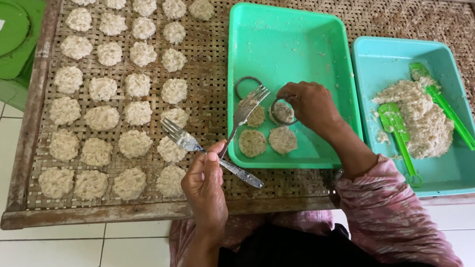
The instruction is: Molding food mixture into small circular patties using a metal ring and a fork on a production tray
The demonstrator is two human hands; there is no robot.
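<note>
I take the green tray [323, 34] as my landmark. Inside it, my right hand [308, 105] pinches a ring mould [282, 111] packed with rice; two formed patties [266, 142] lie just below. My left hand [204, 184], at its left edge, grips two forks [215, 149]. Left of it, many patties [113, 89] already cover the woven rack [395, 18]; right of it, the blue tray [460, 173] holds plenty of mix [421, 120].

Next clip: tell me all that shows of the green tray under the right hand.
The green tray is rectangular with rounded corners and a raised rim, plastic by its look. It lies flat on the woven rack, beside the blue tray. In it lie three patties, a loose ring and a ring mould held by the right hand.
</note>
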